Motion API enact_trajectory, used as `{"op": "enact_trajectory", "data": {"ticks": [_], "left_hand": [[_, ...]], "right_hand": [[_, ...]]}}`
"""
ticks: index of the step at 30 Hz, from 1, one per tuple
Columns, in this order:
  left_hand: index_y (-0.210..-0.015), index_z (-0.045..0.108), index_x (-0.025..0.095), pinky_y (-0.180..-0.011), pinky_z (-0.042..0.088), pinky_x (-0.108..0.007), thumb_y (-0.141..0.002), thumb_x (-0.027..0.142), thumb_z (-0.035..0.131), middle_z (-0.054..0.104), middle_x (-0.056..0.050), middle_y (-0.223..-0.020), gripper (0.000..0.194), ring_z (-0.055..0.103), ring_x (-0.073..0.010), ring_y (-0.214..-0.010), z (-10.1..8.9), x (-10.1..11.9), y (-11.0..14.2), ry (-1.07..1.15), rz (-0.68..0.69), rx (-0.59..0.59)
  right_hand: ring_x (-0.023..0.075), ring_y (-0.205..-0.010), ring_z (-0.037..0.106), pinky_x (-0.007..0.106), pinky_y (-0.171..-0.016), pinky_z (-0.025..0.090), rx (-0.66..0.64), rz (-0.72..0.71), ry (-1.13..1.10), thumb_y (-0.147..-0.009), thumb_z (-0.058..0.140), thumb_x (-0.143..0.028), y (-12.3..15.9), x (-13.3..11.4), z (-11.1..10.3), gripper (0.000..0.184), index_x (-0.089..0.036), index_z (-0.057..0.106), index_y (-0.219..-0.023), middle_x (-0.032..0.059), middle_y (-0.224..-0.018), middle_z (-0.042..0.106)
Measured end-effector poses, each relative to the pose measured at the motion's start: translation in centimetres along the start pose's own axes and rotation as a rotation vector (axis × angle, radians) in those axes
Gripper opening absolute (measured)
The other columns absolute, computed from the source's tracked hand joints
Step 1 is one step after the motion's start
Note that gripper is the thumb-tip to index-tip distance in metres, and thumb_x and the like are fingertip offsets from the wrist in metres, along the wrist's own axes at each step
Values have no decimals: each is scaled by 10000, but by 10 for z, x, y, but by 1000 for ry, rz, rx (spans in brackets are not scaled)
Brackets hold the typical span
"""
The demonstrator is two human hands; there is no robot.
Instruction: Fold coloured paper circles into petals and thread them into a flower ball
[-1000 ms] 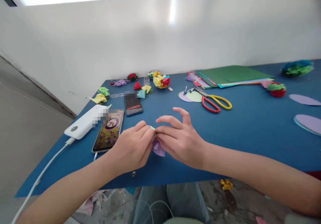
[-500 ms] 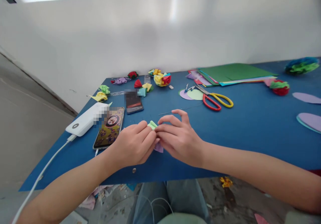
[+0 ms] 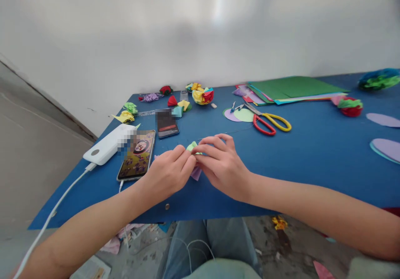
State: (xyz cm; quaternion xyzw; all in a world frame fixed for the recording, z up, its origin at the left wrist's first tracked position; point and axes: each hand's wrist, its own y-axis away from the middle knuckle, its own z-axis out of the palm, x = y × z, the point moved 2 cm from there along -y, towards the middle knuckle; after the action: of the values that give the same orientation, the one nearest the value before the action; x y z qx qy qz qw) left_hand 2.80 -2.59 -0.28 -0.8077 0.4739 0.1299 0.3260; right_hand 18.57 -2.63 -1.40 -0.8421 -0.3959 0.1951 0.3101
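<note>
My left hand (image 3: 171, 168) is closed, its fingertips pinching a small piece of light green paper (image 3: 191, 146) low over the front of the blue table. Opposite it, my right hand (image 3: 222, 166) pinches the same piece, thumb and fingers meeting the left fingertips. A bit of purple paper (image 3: 196, 173) shows below the joined fingers; how it connects to the green is hidden. Beyond my hands lies a thin needle with thread (image 3: 215, 136). Scissors (image 3: 265, 123) with one red and one yellow handle rest behind my right hand, beside purple and light green paper ovals (image 3: 244, 115).
A phone (image 3: 137, 155), a white power bank (image 3: 109, 143) with a cable and a second phone (image 3: 167, 123) lie on the left. Paper flowers (image 3: 203, 96) line the back. Coloured sheets (image 3: 296, 88) are stacked back right, with purple ovals (image 3: 387, 149) at the right edge.
My right fingers have curled in over the green paper, and the raised index finger has bent down. The purple piece below has shifted slightly. The whole view has tilted a little.
</note>
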Motion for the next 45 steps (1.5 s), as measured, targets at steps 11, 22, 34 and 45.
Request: {"op": "enact_trajectory", "data": {"ticks": [11,22,34,45], "left_hand": [[-692,463,173,-505,313,-299,-815,179,490,431,-3,-596,125,430,-169,-614,0,-2,-3,-62,-7,6],[-850,509,160,-708,438,-308,-805,170,546,575,-42,-773,59,510,-158,-756,0,-9,3,321,-302,275],[-1090,499,184,-661,477,-250,-749,403,628,574,-48,-933,426,576,-139,-777,27,-17,-7,2107,-921,-127],[-995,566,163,-731,462,-228,-666,216,722,583,-15,-880,368,564,-103,-782,28,-16,-8,2100,-1017,-109]], "right_hand": [[157,-872,462,356,-758,288,99,74,-31,-819,555,-156,-1,8,5,134,-198,644,-727,-34,-884,658],[144,-859,532,318,-744,419,187,-76,-136,-845,516,-154,-3,23,8,125,-187,629,-889,38,-951,641],[130,-850,599,263,-735,518,160,74,-552,-824,492,-106,-2,25,12,166,-171,598,-934,69,-914,644],[164,-846,563,342,-781,503,187,-59,-315,-798,532,-102,2,30,15,191,-193,593,-955,51,-906,656]]}}
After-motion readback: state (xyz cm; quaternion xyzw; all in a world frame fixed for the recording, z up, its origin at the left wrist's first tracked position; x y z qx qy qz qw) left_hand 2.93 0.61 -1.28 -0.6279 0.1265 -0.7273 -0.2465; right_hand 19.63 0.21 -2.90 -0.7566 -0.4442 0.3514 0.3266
